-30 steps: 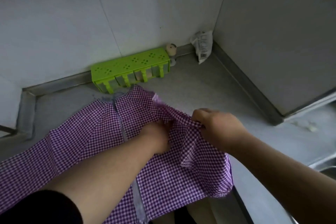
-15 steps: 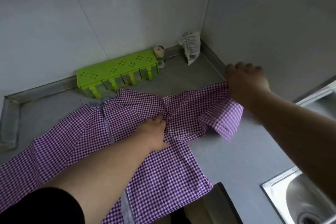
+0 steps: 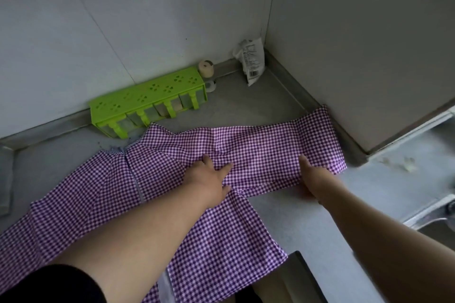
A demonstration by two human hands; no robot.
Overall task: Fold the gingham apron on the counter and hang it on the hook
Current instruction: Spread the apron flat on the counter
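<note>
Smoothing apron (image 3: pixel 246 155) flat on table (image 3: pixel 307 216). Right hand (image 3: pixel 317 174), half a second back gripping the flap up by the corner wall, now pressing down on it, fingers straight and together. Left hand (image 3: pixel 209 177) pinning the middle as before, fingers spread wide and flat. Flap now lying stretched out rightward, end touching the wall base; lower part hanging over the table edge. Spreading nearly done, folding likely next; hook not showing.

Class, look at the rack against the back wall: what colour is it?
Bright green. The rack shows best in the head view, the only one.
</note>
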